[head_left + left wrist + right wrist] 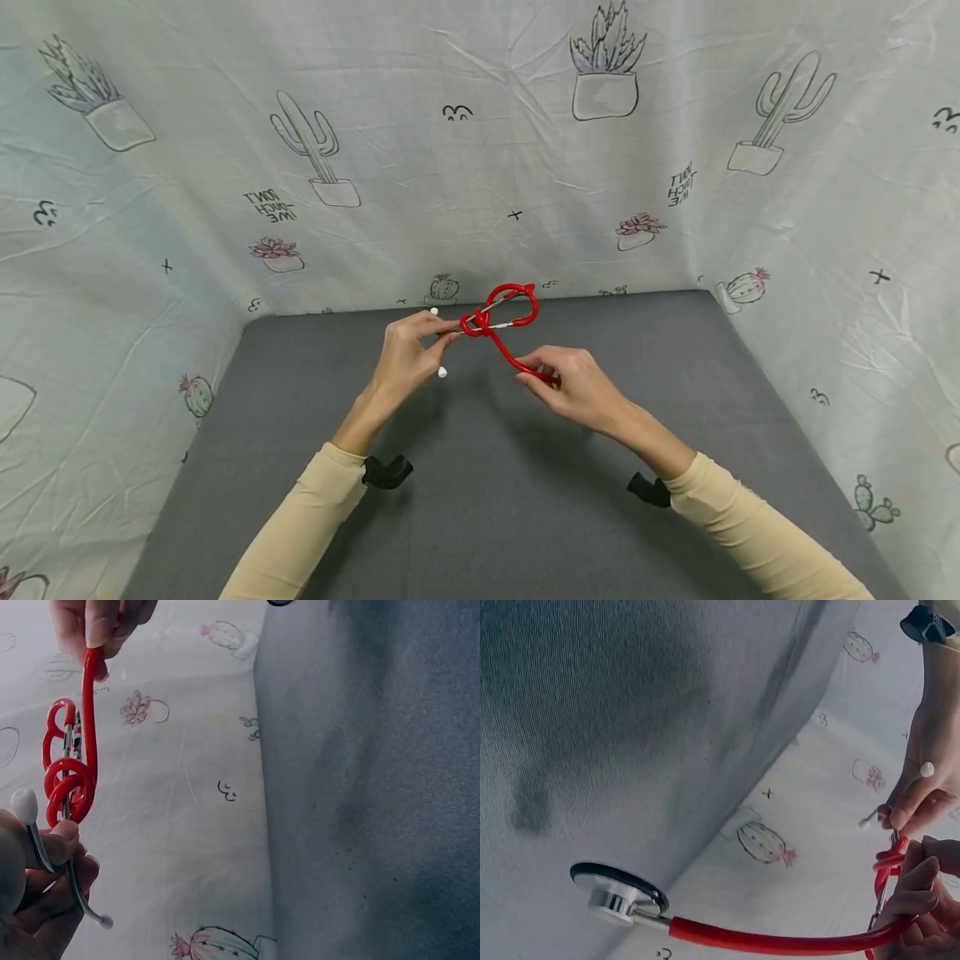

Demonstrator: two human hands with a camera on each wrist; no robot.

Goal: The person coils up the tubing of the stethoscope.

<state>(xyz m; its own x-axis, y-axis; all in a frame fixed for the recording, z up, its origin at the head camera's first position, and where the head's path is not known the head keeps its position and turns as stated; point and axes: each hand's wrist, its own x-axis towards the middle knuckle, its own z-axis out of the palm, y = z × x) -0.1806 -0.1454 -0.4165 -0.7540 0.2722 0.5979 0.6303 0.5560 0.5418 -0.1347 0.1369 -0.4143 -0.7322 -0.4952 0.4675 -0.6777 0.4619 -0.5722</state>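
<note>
A stethoscope (504,350) with red tubing is held in the air by both hands. My left hand (408,346) pinches its metal ear tubes between thumb and fingers, close to the white ear tips (25,804). Just beyond those fingertips the red tubing is wound in loops (69,787) around the metal tubes. My right hand (576,385) grips a length of the tubing that leads away from the loops. Past that hand, in the right wrist view, the tube runs to a silver chest piece (613,901) with a black rim. The head view does not show the chest piece.
Below the hands lies a dark grey tabletop (480,517). A white cloth (480,167) printed with cacti and potted plants hangs behind it and along both sides. Black wrist mounts (387,472) sit at the cuffs of the beige sleeves (300,521).
</note>
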